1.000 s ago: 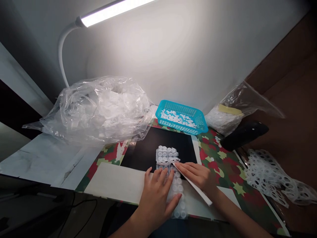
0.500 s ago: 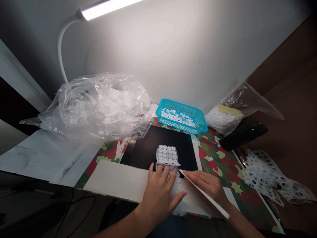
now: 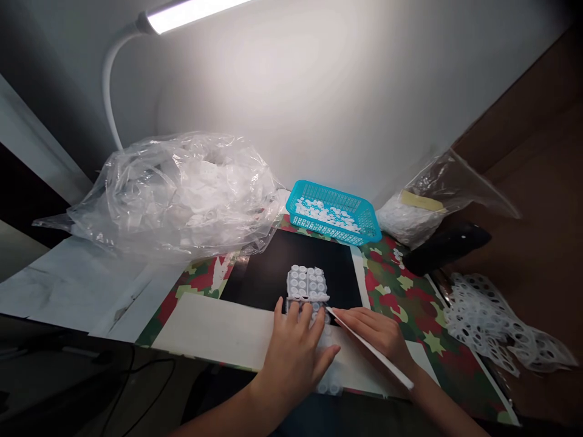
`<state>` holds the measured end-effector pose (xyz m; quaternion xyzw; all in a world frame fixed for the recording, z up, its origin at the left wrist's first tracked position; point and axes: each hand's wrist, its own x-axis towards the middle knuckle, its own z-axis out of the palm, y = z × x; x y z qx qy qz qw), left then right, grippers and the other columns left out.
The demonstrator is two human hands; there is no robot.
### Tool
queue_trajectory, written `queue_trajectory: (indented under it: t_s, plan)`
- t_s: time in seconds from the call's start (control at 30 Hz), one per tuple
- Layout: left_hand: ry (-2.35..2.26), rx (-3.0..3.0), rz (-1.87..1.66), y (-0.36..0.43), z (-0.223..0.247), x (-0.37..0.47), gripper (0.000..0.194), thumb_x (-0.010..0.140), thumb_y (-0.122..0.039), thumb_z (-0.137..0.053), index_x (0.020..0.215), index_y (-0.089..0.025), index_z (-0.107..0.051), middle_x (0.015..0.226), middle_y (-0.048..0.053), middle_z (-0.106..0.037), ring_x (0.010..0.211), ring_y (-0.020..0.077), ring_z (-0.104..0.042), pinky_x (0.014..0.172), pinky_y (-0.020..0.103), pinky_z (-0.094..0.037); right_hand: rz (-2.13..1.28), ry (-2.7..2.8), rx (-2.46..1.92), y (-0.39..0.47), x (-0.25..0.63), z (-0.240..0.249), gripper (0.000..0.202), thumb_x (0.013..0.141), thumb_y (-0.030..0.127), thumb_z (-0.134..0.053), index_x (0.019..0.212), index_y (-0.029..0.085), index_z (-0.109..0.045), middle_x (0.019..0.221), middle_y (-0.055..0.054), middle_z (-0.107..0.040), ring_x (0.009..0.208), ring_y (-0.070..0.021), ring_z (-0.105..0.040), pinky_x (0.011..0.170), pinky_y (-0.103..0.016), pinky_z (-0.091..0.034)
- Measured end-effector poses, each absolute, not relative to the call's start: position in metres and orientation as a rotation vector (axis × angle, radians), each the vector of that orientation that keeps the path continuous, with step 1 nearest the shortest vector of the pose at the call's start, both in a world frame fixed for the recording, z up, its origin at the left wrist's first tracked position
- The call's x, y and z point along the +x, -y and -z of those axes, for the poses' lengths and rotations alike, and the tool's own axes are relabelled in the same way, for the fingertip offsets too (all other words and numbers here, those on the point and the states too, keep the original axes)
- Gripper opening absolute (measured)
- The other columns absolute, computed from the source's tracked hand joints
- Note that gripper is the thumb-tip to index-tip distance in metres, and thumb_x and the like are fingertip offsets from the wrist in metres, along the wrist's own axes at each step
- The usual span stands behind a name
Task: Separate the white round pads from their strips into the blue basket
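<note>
A translucent sheet of round white pieces (image 3: pixel 307 283) lies on the black mat (image 3: pixel 268 261), its lower part running under my left hand and over the front edge. My left hand (image 3: pixel 294 340) rests with fingers spread, fingertips pressing on the sheet just below a folded or raised strip. My right hand (image 3: pixel 378 334) is closed around a thin white flat strip (image 3: pixel 373 352), held slanting. The strip's far tip meets the sheet's right side, near my left index finger.
Behind the mat stands a blue basket (image 3: pixel 371 233) with many small white discs. A large clear bag (image 3: pixel 182 194) is at left, a smaller bag (image 3: pixel 410 221) at right. Near it lie a black object (image 3: pixel 446 247) and perforated white scrap (image 3: pixel 492 321).
My right hand and the white strip have moved slightly left and up, bringing the strip's tip against the sheet's edge. My left hand stays nearly in place.
</note>
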<state>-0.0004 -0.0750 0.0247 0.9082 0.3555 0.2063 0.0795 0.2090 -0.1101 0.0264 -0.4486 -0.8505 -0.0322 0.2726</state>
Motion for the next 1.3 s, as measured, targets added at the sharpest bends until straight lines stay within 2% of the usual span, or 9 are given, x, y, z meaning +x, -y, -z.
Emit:
queue_trajectory:
  t_s: [0.33, 0.73, 1.03, 1.2, 1.3]
  plan:
    - [-1.087, 2.715, -0.589, 0.075, -0.023, 0.0, 0.047, 0.093, -0.05, -0.034, 0.127, -0.022, -0.05, 0.113, 0.009, -0.057, 0.105, 0.0287, -0.048, 0.099, 0.058, -0.028, 0.081, 2.312, -1.144, 0.108, 0.212, -0.033, 0.035, 0.09, 0.016, -0.05, 0.124, 0.018, -0.054, 0.1, -0.009, -0.071, 0.085, -0.0185, -0.067, 0.073, -0.03, -0.055]
    - [-1.091, 2.719, -0.583, 0.076, -0.021, 0.001, 0.047, 0.093, -0.047, -0.033, 0.13, -0.021, -0.048, 0.115, 0.01, -0.056, 0.106, 0.0291, -0.047, 0.1, 0.058, -0.026, 0.072, 2.313, -1.174, 0.107, 0.211, -0.031, 0.035, 0.09, 0.012, -0.049, 0.125, 0.016, -0.054, 0.104, -0.009, -0.07, 0.092, -0.0184, -0.065, 0.077, -0.031, -0.054]
    - [-1.116, 2.761, -0.605, 0.075, -0.022, 0.004, 0.044, 0.093, -0.045, -0.036, 0.126, -0.02, -0.052, 0.111, 0.009, -0.058, 0.104, 0.029, -0.049, 0.098, 0.058, -0.03, 0.485, 2.336, -1.272, 0.103, 0.208, -0.027, 0.038, 0.088, 0.008, -0.051, 0.125, 0.016, -0.055, 0.107, -0.008, -0.07, 0.091, -0.0188, -0.067, 0.077, -0.028, -0.053]
    - [-1.109, 2.79, -0.573, 0.081, -0.019, -0.001, 0.05, 0.095, -0.047, -0.029, 0.133, -0.02, -0.045, 0.119, 0.012, -0.057, 0.109, 0.0315, -0.05, 0.098, 0.063, -0.025, 0.393, 2.288, -1.312, 0.097, 0.206, -0.029, 0.036, 0.088, 0.007, -0.053, 0.121, 0.019, -0.058, 0.102, -0.006, -0.071, 0.088, -0.017, -0.067, 0.075, -0.026, -0.052]
    - [-1.072, 2.824, -0.574, 0.09, -0.012, -0.01, 0.057, 0.094, -0.053, -0.027, 0.139, -0.021, -0.038, 0.133, 0.014, -0.05, 0.123, 0.0357, -0.041, 0.1, 0.065, -0.018, 0.295, 2.237, -1.331, 0.1, 0.206, -0.03, 0.035, 0.087, 0.007, -0.054, 0.119, 0.019, -0.059, 0.099, -0.005, -0.072, 0.085, -0.0153, -0.068, 0.073, -0.024, -0.053]
